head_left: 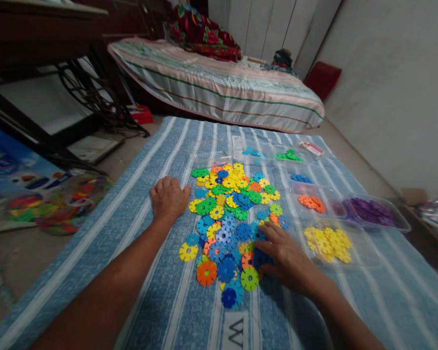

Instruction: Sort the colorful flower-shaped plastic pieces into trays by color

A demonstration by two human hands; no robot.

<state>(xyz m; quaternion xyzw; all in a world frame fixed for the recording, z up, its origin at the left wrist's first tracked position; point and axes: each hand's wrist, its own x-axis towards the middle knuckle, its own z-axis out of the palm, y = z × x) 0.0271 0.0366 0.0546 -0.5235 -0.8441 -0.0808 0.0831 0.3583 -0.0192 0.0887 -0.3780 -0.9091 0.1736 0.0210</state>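
Floor: a blue striped mat (160,160) is spread beside a bed (219,82).
Discs: a flat pile of plastic discs (229,214) is stretched away from the person.
Left hand (169,198): curled, resting, nothing held.
Right hand (282,257): fingers spread flat on the discs, nothing gripped.

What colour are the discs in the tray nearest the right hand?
Yellow discs, seen in the head view.

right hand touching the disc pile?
Touching. In the head view the right hand lies flat on the near edge of the disc pile, its fingers covering blue and orange discs with no gap visible.
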